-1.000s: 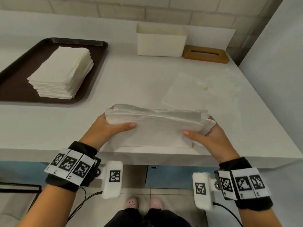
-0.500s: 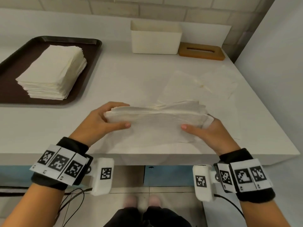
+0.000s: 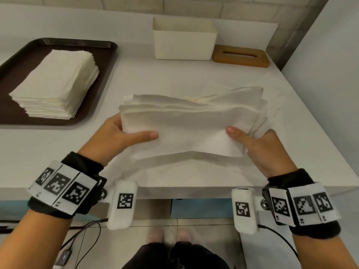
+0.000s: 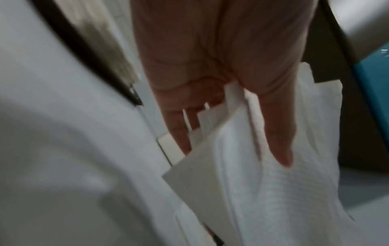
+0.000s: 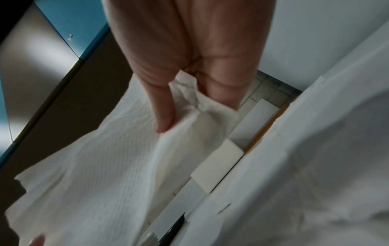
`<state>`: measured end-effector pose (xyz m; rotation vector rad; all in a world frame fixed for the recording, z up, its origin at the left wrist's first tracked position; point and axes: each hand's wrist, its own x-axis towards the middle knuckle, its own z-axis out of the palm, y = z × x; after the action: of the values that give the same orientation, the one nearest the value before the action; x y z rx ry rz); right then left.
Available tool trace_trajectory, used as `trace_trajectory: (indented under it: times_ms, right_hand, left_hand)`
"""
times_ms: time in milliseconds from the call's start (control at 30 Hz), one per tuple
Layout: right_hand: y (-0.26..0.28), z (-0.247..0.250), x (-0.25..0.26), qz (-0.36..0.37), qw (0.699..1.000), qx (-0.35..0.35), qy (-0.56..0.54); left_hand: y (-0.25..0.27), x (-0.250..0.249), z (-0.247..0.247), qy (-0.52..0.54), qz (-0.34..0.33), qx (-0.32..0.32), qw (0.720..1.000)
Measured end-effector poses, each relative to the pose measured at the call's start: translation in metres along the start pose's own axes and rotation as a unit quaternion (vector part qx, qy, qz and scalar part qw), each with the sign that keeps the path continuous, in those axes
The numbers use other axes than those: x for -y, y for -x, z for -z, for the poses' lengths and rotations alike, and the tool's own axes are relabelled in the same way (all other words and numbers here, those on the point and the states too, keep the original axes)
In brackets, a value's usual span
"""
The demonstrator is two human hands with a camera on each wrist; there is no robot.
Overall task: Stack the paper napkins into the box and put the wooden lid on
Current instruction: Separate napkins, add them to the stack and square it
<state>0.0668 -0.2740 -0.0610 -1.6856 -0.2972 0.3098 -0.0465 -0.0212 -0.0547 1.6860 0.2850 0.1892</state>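
A bundle of white paper napkins (image 3: pixel 192 121) hangs above the counter's front part, held at both ends. My left hand (image 3: pixel 118 136) grips its left end (image 4: pixel 242 174), thumb on the near face, fingers behind. My right hand (image 3: pixel 260 146) grips its right end (image 5: pixel 118 158) the same way. The white open-topped box (image 3: pixel 184 43) stands at the back of the counter. The wooden lid (image 3: pixel 241 56) with a slot lies flat just right of the box. A second stack of napkins (image 3: pixel 56 82) sits on the dark tray (image 3: pixel 17 117) at the left.
The white counter (image 3: pixel 58 152) ends at a front edge just below my wrists. A wall (image 3: pixel 330 74) closes off the right side. Loose flat napkin sheets (image 3: pixel 272 94) lie on the counter behind the held bundle. Cables hang under the counter at lower left.
Both hands have lifted the napkin bundle off the counter and carried it a little away from me. The box, lid and tray have stayed put.
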Motion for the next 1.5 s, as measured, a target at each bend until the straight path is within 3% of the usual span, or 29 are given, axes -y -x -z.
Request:
trace_trajectory:
  times_ms: [100, 333, 467, 567, 633, 800, 1067, 1167, 1267, 1333, 1433, 1500]
  right_hand:
    - [-0.003, -0.002, -0.005, -0.022, 1.000, 0.003, -0.012]
    - [-0.003, 0.006, -0.001, 0.006, 0.999, 0.037, -0.018]
    - [-0.008, 0.012, -0.007, -0.035, 0.991, 0.115, 0.061]
    - [-0.012, 0.013, -0.010, -0.068, 0.979, 0.157, 0.106]
    - [-0.014, 0.012, -0.010, -0.071, 0.976, 0.173, 0.111]
    - [-0.018, 0.015, 0.005, -0.034, 0.988, 0.130, 0.077]
    - [-0.017, 0.011, -0.004, -0.067, 0.973, 0.184, 0.121]
    - [-0.017, 0.009, 0.003, -0.057, 0.981, 0.153, 0.103]
    - [-0.014, 0.011, 0.009, -0.041, 0.989, 0.127, 0.057]
    - [-0.011, 0.007, 0.007, -0.057, 0.988, 0.134, 0.052]
    - [-0.005, -0.002, -0.003, -0.082, 0.978, 0.161, 0.107]
    - [-0.004, -0.005, -0.004, -0.085, 0.977, 0.156, 0.118]
  left_hand:
    - [0.000, 0.006, -0.005, -0.092, 0.038, 0.057, 0.993]
    - [-0.001, -0.002, -0.010, -0.065, -0.043, 0.022, 0.997]
    - [-0.010, 0.011, -0.005, -0.136, 0.016, 0.102, 0.985]
    - [-0.016, 0.016, -0.004, -0.133, 0.055, 0.134, 0.980]
    - [-0.020, 0.012, -0.004, -0.159, 0.054, 0.161, 0.973]
    - [-0.023, -0.002, 0.006, -0.192, -0.014, 0.100, 0.976]
    - [-0.021, 0.013, 0.008, -0.222, 0.081, 0.155, 0.959]
    - [-0.019, 0.004, 0.009, -0.246, 0.051, 0.089, 0.964]
    - [-0.011, -0.008, 0.008, -0.176, -0.002, 0.024, 0.984]
    - [-0.005, -0.007, 0.006, -0.147, 0.012, 0.043, 0.988]
    - [-0.005, 0.012, 0.008, -0.216, 0.083, 0.095, 0.968]
    - [-0.007, 0.017, 0.011, -0.257, 0.097, 0.109, 0.955]
